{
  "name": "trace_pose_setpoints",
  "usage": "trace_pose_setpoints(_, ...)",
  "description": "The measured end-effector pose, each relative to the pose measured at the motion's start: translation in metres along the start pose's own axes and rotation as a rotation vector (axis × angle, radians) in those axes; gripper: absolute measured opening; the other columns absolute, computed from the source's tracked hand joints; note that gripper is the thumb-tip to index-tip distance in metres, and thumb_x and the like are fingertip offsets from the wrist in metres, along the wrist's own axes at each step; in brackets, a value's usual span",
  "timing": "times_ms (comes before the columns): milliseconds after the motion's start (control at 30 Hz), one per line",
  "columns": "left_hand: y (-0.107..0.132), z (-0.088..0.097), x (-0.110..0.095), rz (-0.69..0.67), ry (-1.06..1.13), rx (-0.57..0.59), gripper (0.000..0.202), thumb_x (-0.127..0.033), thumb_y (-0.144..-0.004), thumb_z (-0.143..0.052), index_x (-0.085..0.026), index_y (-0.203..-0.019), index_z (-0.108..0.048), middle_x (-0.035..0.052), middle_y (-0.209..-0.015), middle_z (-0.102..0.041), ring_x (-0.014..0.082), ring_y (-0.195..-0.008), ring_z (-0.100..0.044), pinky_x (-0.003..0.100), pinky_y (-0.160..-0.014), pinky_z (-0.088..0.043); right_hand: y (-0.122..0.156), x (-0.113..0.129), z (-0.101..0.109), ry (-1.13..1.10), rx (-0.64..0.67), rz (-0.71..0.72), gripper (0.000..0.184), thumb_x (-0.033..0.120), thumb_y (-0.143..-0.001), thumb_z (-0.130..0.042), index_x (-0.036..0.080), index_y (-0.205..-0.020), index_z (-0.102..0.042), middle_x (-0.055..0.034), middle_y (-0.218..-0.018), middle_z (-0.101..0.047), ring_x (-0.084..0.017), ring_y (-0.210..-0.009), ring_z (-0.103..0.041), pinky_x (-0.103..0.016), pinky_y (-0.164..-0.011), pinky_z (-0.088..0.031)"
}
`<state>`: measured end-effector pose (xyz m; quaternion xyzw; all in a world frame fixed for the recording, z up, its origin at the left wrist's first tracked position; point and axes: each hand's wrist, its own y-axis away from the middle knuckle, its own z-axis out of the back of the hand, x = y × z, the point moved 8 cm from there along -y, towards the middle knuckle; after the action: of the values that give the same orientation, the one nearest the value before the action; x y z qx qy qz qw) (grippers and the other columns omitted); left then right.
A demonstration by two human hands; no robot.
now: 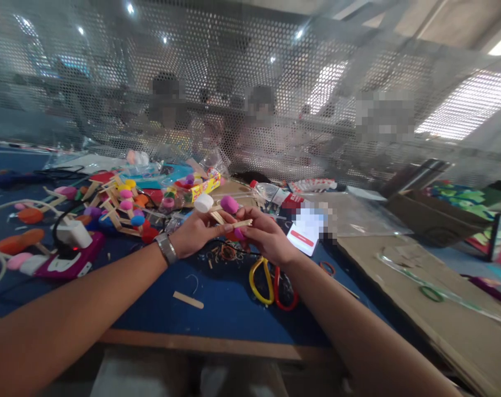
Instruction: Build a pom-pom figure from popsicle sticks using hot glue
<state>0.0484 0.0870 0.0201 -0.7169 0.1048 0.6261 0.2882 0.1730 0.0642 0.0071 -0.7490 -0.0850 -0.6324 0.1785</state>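
Note:
Over the blue table, both my hands meet around a small bundle of wooden craft sticks [245, 223] with soft coloured lumps on it. My left hand [194, 236] pinches the bundle from the left, beside a white lump [203, 203]. From the right, the closed fingers of my right hand [269, 236] grip the same sticks, near a magenta lump [229, 204] and a second magenta lump [239, 234] below. Fingers partly hide how the sticks join. Scissors with yellow and red handles [262, 281] lie under my right wrist. A loose craft stick [188, 299] lies nearer the front edge.
Rubber bands [225, 251] lie beyond the scissors. At left are a heap of stick-and-lump pieces [113, 207] and a purple power strip [72, 262] with a white plug. A lit phone [305, 231], a bottle [275, 194] and a cardboard box [436, 218] stand right. Perforated metal screens the back.

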Motion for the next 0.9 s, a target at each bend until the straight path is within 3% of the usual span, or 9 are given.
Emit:
trace_pose_setpoints(133, -0.001, 0.002, 0.002, 0.016, 0.011, -0.047, 0.028, -0.039, -0.066, -0.09, -0.019, -0.079, -0.076, 0.0022, -0.08, -0.075, 0.0175, -0.082, -0.065, 0.033, -0.086, -0.051, -0.002, 0.004, 0.002, 0.042, -0.032, 0.088, 0.039, 0.045, -0.075, -0.078, 0.025, -0.102, -0.059, 0.0019, -0.082, -0.059, -0.013, -0.064, -0.056, -0.023, -0.048, -0.046)
trace_pose_setpoints(267, -0.001, 0.005, 0.001, 0.0, 0.072, -0.12, 0.027, -0.04, -0.067, -0.089, -0.019, -0.079, -0.075, 0.0032, -0.085, -0.076, 0.0195, -0.09, -0.067, 0.035, -0.092, -0.051, -0.004, 0.007, -0.001, 0.202, -0.075, 0.179, 0.047, 0.043, -0.067, -0.087, 0.025, -0.104, -0.063, -0.0037, -0.101, -0.068, -0.019, -0.088, -0.065, -0.029, -0.068, -0.055)
trace_pose_setpoints(367, 0.0, 0.004, 0.005, 0.027, 0.153, -0.14, 0.028, -0.037, -0.065, -0.09, -0.018, -0.078, -0.074, 0.0023, -0.085, -0.075, 0.0188, -0.088, -0.067, 0.035, -0.089, -0.052, -0.006, 0.006, 0.002, 0.272, -0.143, 0.181, 0.044, 0.041, -0.065, -0.089, 0.023, -0.096, -0.065, -0.0036, -0.096, -0.071, -0.02, -0.088, -0.067, -0.034, -0.077, -0.056)
trace_pose_setpoints(500, 0.001, 0.005, 0.014, 0.115, 0.325, -0.146, 0.036, -0.029, -0.061, -0.094, -0.017, -0.086, -0.072, 0.0001, -0.084, -0.073, 0.015, -0.084, -0.067, 0.031, -0.086, -0.054, -0.007, 0.004, 0.01, 0.2, -0.21, 0.143, 0.042, 0.043, -0.065, -0.089, 0.021, -0.09, -0.064, 0.0015, -0.077, -0.066, -0.015, -0.068, -0.063, -0.03, -0.065, -0.053)
trace_pose_setpoints(667, -0.004, 0.018, 0.015, 0.088, 0.409, -0.219, 0.038, -0.024, -0.063, -0.094, -0.015, -0.087, -0.065, -0.0001, -0.082, -0.069, 0.0135, -0.08, -0.067, 0.03, -0.081, -0.057, -0.006, 0.002, 0.033, 0.163, -0.335, 0.052, 0.047, 0.048, -0.067, -0.084, 0.02, -0.098, -0.063, 0.0036, -0.067, -0.062, -0.013, -0.057, -0.058, -0.024, -0.048, -0.043)
trace_pose_setpoints(800, -0.005, 0.037, 0.014, 0.014, 0.34, -0.378, 0.043, -0.025, -0.067, -0.091, -0.018, -0.098, -0.062, 0.0, -0.089, -0.068, 0.013, -0.079, -0.066, 0.028, -0.076, -0.057, -0.009, 0.005, 0.046, 0.245, -0.302, 0.019, 0.051, 0.044, -0.07, -0.082, 0.022, -0.11, -0.061, 0.0028, -0.07, -0.064, -0.015, -0.058, -0.059, -0.028, -0.048, -0.049)
trace_pose_setpoints(900, -0.006, 0.042, 0.01, -0.016, 0.136, -0.383, 0.036, -0.029, -0.073, -0.085, -0.017, -0.099, -0.063, 0.0004, -0.084, -0.067, 0.0123, -0.074, -0.064, 0.028, -0.072, -0.055, -0.011, 0.009, 0.052, 0.347, -0.254, 0.048, 0.045, 0.04, -0.075, -0.079, 0.024, -0.112, -0.06, 0.0013, -0.077, -0.066, -0.015, -0.058, -0.059, -0.032, -0.052, -0.054)
